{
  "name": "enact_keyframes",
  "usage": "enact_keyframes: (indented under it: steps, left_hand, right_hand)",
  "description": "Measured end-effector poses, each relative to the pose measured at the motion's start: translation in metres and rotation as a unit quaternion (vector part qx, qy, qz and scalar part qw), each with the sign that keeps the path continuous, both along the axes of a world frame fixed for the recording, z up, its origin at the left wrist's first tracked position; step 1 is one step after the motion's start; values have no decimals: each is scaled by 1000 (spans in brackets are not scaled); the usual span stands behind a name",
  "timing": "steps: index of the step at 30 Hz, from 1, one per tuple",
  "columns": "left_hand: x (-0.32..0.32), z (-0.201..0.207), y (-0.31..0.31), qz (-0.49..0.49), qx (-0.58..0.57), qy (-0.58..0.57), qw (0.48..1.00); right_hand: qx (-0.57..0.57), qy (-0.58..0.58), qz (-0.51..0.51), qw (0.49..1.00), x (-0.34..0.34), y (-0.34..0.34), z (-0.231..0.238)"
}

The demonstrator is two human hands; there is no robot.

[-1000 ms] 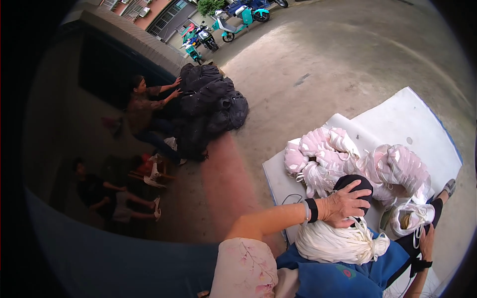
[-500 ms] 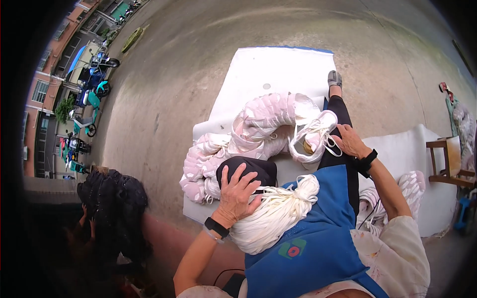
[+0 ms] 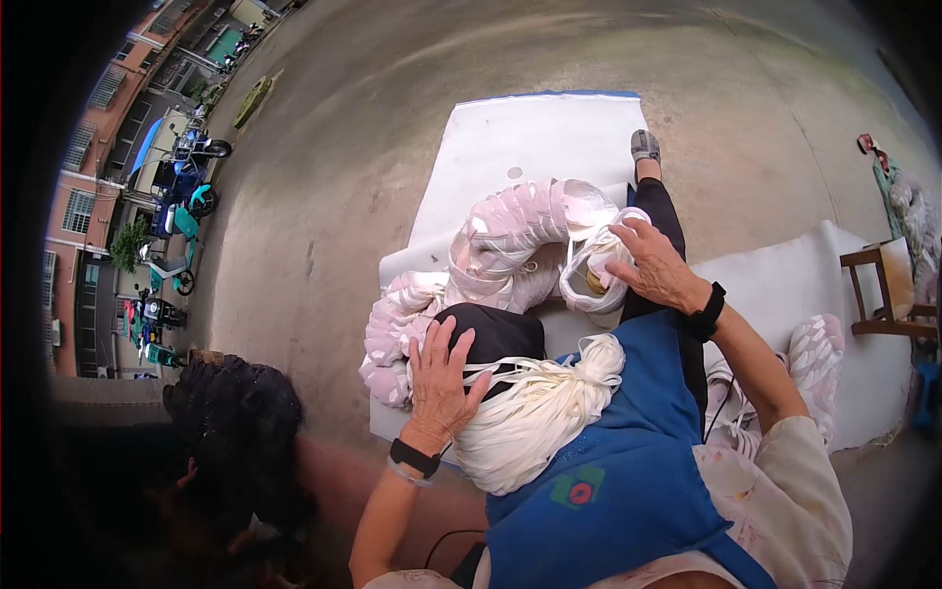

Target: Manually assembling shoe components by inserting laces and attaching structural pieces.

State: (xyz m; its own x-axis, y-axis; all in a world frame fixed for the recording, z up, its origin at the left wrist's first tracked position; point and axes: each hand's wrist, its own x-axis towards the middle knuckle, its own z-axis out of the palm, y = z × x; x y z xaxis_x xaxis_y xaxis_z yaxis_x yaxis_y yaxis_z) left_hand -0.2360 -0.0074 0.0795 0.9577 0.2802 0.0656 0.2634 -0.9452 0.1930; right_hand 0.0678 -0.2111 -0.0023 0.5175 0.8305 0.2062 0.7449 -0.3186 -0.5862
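My right hand (image 3: pixel 659 265) reaches over the front white-and-pink shoe upper (image 3: pixel 581 287), fingers spread, with the fingertips at its tongue and laces. This upper is the near end of a long curved row of nested shoe uppers (image 3: pixel 502 228), white with pale pink patches. My left hand (image 3: pixel 440 388) lies open beside my black-clad knee (image 3: pixel 505 334), thumb near the loose ends of a bundle of white shoelaces (image 3: pixel 525 432). The bundle is knotted at its right end and rests on my blue apron (image 3: pixel 628 442). Both wrists carry black bands.
A white sheet (image 3: pixel 491 137) lies under the row on the concrete ground. To the right stand a wooden stool (image 3: pixel 888 290) and more patterned uppers (image 3: pixel 816 368). At lower left a person's hand touches a dark heap (image 3: pixel 240 422). Scooters (image 3: pixel 177 245) are parked at far left.
My right hand has moved from my thigh, up and left, onto the front shoe upper. The left hand has shifted slightly left off the knee. The whole view has turned a little.
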Motion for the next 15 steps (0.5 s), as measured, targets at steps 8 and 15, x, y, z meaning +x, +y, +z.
enact_keyframes:
  steps: [8,15]
  left_hand:
    - [3,-4,15,1,-12,17,1000]
    - [82,-1,29,-21,-86,-13,996]
  right_hand:
    - [-18,10,-19,1000,10,-9,-21]
    - [-109,34,-54,992,5,-17,-36]
